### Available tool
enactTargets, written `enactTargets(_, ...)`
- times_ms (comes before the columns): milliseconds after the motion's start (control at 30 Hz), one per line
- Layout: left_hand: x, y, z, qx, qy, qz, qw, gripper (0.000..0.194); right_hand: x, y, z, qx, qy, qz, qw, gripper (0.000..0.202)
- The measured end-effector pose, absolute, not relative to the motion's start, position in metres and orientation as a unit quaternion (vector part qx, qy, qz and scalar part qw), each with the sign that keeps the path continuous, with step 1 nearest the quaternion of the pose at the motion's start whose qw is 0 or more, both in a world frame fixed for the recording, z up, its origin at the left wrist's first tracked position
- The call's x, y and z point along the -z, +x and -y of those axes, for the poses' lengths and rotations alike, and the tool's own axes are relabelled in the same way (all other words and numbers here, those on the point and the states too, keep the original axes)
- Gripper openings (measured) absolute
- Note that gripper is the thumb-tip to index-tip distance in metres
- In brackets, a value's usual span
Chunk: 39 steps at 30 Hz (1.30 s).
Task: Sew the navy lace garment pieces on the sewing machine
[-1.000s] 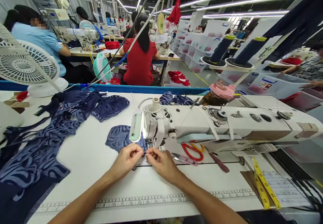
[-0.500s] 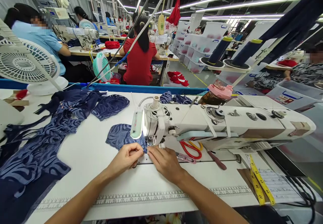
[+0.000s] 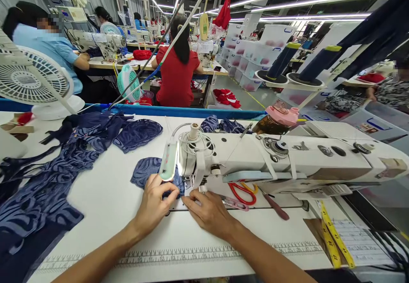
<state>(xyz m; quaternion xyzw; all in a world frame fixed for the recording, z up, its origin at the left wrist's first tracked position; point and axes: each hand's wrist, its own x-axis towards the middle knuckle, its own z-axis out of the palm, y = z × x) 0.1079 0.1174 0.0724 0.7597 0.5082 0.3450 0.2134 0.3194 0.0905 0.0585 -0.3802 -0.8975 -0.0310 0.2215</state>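
A dark blue patterned fabric piece (image 3: 145, 170) lies under the head of the white sewing machine (image 3: 236, 151), by the needle and presser foot. My left hand (image 3: 155, 202) is on its near edge, thumb and forefinger closed on the fabric. Just right of the presser foot, my right hand (image 3: 207, 210) rests on the machine bed, fingers stretched toward the fabric's corner. Its fingertips are close to the cloth; whether they touch it I cannot tell. The left fingers and machine head hide part of the piece.
Red-handled scissors (image 3: 243, 193), a seam-ripper-like tool with a brown handle (image 3: 277, 208) and a yellow tape measure (image 3: 330, 240) lie to the right. More blue fabric (image 3: 67, 172) covers the left side. A pink-lidded bottle (image 3: 279, 117) stands behind the machine. Co-workers sit ahead.
My left hand has shifted left and spread farther over the fabric, its fingers now partly beneath the machine's light. My right hand has drawn slightly down, opening a gap between the hands.
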Motion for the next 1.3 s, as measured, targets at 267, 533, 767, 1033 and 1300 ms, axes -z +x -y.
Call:
enactTargets(267, -0.053, 0.117, -0.119, -0.307, 0.782, -0.518, 0.160, 0.018, -0.059, 0.320, -0.091, 0.024, -0.372, 0.898, 0.235, 0.026)
enactTargets(533, -0.050, 0.119, -0.121, -0.330, 0.789, -0.490, 0.169, 0.013, -0.058, 0.319, -0.090, 0.037, -0.380, 0.894, 0.234, 0.028)
enactTargets(767, -0.051, 0.118, -0.121, -0.331, 0.778, -0.492, 0.207, 0.016, -0.058, 0.319, -0.090, 0.054, -0.382, 0.890, 0.243, 0.027)
enactTargets(1033, -0.047, 0.116, -0.120, -0.345, 0.785, -0.475, 0.198, 0.014, -0.059, 0.321, -0.092, 0.011, -0.393, 0.878, 0.273, 0.024)
enactTargets(1300, -0.048, 0.116, -0.121, -0.347, 0.789, -0.471, 0.188, 0.011, -0.059, 0.317, -0.093, 0.059, -0.421, 0.869, 0.252, 0.030)
